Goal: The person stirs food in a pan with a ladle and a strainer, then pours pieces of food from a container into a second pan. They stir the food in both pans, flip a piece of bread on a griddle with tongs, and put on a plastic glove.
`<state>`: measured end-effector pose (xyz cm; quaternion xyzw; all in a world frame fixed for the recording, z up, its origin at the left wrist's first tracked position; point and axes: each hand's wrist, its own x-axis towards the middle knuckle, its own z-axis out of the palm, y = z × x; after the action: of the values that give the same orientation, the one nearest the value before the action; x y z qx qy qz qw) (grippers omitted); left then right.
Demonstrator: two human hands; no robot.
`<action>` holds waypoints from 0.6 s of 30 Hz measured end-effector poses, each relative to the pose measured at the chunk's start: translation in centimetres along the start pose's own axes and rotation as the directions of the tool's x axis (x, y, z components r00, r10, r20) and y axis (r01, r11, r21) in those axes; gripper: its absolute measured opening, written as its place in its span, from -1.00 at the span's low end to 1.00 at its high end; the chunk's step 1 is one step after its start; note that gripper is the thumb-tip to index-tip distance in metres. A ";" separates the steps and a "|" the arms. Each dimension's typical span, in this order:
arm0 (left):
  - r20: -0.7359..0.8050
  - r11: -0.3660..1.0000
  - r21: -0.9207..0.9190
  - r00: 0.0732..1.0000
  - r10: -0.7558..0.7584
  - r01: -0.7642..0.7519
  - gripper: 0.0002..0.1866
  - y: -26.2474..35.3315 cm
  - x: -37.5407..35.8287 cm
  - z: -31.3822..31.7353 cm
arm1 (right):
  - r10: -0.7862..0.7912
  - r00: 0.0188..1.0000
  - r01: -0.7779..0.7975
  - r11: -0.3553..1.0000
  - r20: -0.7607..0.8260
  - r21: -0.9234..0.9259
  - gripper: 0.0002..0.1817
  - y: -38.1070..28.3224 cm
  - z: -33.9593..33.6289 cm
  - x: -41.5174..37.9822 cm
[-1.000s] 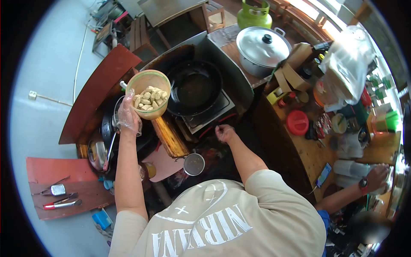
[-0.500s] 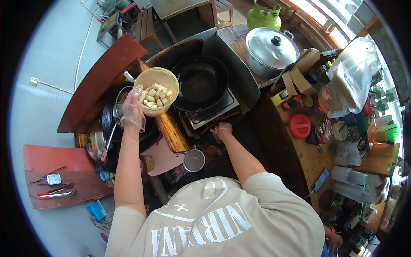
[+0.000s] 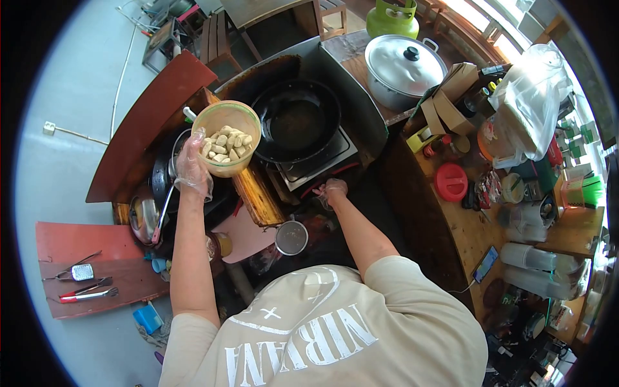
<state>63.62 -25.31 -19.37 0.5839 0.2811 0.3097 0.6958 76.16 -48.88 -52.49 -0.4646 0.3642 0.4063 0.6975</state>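
My left hand, in a clear plastic glove, grips a translucent round tub by its left side. Pale, rounded chunks of food lie inside it, and the tub is held just left of a black wok. The wok sits on a gas stove and has a dark, shiny inside. Also gloved, my right hand is at the stove's front panel, fingers curled at the knob, which they mostly cover.
A wooden beam runs left of the stove, with a metal strainer near its lower end. Beyond the stove's metal guard stands a large lidded pot. Jars, a red lid and a phone crowd the right-hand counter.
The tub and my left hand have shifted slightly left in view, along with most of the scene. My right hand stays at the stove front, its fingers slightly changed in pose.
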 end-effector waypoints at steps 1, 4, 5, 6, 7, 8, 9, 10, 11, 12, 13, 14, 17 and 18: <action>-0.013 1.000 0.000 1.000 0.022 -0.022 -0.47 0.0 -0.1 -0.2 | 0.002 1.000 -0.002 1.000 -0.014 0.009 -0.93 0.0 0.1 0.0; 0.007 0.998 0.026 0.998 0.062 -0.062 -0.46 0.2 -0.3 -0.5 | 0.033 0.999 -0.032 0.997 -0.003 0.072 -0.92 -0.2 -0.2 -0.1; 0.004 0.998 0.026 0.998 0.062 -0.062 -0.46 0.3 -0.5 -0.4 | 0.057 0.998 -0.060 0.990 0.025 0.128 -0.92 -0.3 -0.4 -0.1; -0.001 0.998 0.027 0.999 0.053 -0.053 -0.45 0.5 -0.7 -0.4 | 0.059 0.998 -0.061 0.990 0.025 0.126 -0.92 -0.2 -0.4 -0.1; -0.007 0.999 0.027 0.999 0.044 -0.044 -0.45 0.7 -0.9 -0.2 | 0.048 0.998 -0.050 0.995 0.030 0.089 -0.92 0.0 -0.5 0.3; -0.007 0.999 0.028 0.999 0.045 -0.044 -0.45 1.0 -1.1 0.0 | 0.037 0.999 -0.039 0.998 0.036 0.053 -0.92 0.2 -0.7 0.7; -0.007 0.998 0.058 0.999 0.037 -0.036 -0.43 1.3 -1.3 0.2 | 0.036 0.999 -0.038 0.998 0.036 0.054 -0.92 0.3 -0.9 1.1; -0.006 0.996 0.087 1.000 0.029 -0.028 -0.42 1.4 -1.4 0.3 | 0.030 0.997 -0.032 0.999 0.067 0.038 -0.91 0.3 -1.0 1.0; -0.001 0.996 0.086 1.000 0.027 -0.027 -0.42 1.3 -1.3 0.4 | 0.022 0.995 -0.024 0.999 0.097 0.025 -0.89 0.3 -1.2 0.9; 0.007 0.979 0.190 0.998 0.069 -0.069 -0.39 1.1 -1.1 0.6 | 0.018 0.995 -0.021 0.999 0.093 0.031 -0.89 0.2 -1.6 0.7; 0.023 0.951 0.290 0.994 0.108 -0.110 -0.36 0.7 -0.7 0.8 | 0.035 0.993 -0.033 0.999 0.113 -0.025 -0.86 -0.2 -2.0 0.0; 0.039 0.952 0.285 0.994 0.104 -0.110 -0.36 0.0 -0.1 1.0 | 0.052 0.990 -0.043 0.996 0.129 -0.078 -0.80 -0.6 -2.5 -0.8; 0.115 0.810 0.529 0.967 0.228 -0.254 -0.29 -2.1 2.3 0.8 | 0.029 0.988 0.007 0.973 0.153 -0.231 -0.68 -1.2 -4.6 -2.3; 0.225 0.539 0.745 0.909 0.351 -0.392 -0.27 -2.8 3.8 0.2 | 0.044 0.987 -0.002 0.967 0.157 -0.257 -0.68 -1.2 -5.7 -2.3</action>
<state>66.54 -22.91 -22.18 0.8789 0.2393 0.2837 0.2997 75.52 -55.07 -51.73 -0.5119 0.2564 0.4942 0.6543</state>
